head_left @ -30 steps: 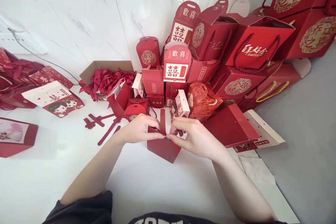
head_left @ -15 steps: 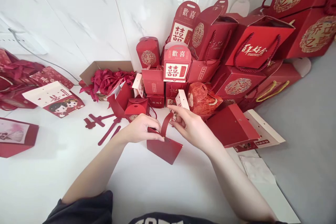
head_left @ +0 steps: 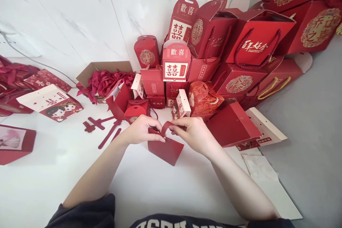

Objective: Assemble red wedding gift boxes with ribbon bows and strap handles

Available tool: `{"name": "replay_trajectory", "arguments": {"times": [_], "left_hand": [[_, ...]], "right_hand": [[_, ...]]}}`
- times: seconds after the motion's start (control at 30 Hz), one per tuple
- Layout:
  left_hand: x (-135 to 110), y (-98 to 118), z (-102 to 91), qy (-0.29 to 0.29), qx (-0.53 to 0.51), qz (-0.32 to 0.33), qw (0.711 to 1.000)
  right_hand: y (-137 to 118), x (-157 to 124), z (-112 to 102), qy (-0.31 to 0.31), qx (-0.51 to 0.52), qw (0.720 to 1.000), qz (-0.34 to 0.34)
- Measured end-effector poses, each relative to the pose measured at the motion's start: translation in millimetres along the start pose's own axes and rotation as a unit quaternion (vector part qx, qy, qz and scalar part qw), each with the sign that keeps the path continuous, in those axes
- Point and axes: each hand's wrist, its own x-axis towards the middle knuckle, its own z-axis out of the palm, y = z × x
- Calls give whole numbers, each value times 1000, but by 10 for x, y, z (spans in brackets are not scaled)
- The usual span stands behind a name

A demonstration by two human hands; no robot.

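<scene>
At far left on the white bench [head_left: 128,183], a red picture box [head_left: 16,146], cut off by the edge of view; beyond it, a pile of red bags [head_left: 14,94], likewise cropped. Next, a tilted cartoon-couple box [head_left: 52,103] with a cream top. Then a carton [head_left: 107,65] full of crimson ribbons [head_left: 108,82], with loose red strips [head_left: 108,134] in front, overlapping and hard to count.

Near the middle, holds a small red box [head_left: 165,152] by its top edge over the bench; cannot tell whether touching it. Left hand [head_left: 145,130] with thumb and fingers clamped on that edge, some fingers hidden behind. Beside that grip, a tiny gold fastener [head_left: 165,137], too small to make out well. Up from the top edge, an arched red strap [head_left: 166,126], pinched at the other end between thumb and fingers of the right hand [head_left: 193,133], with the very tip hidden in that grip.

Behind and to the right, a stack of gift boxes [head_left: 211,39], many partly hiding one another. Further right, a plain red bag [head_left: 232,124], partly covering a cream-edged bag [head_left: 264,131]. At upper right, large medallion boxes [head_left: 320,30], cut off at the border.
</scene>
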Motion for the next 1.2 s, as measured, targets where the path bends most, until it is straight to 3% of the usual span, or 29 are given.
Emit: {"name": "replay_trajectory", "arguments": {"times": [0.2,0.5,1.03,1.13,1.2], "left_hand": [[12,0,2,-2,-15,-7,1000],[-15,-22,0,4,-47,-48,998],[-20,-9,17,-10,-56,-40,998],[-16,10,34,17,-48,-36,998],[-14,23,37,71,7,-20,997]], "right_hand": [[25,-14,12,-35,36,997,-62],[47,-3,25,-57,58,997,-6],[8,-68,-79,-100,40,990,-87],[-39,-96,-140,-105,22,989,-100],[-64,-117,-183,-108,15,989,-105]]}}
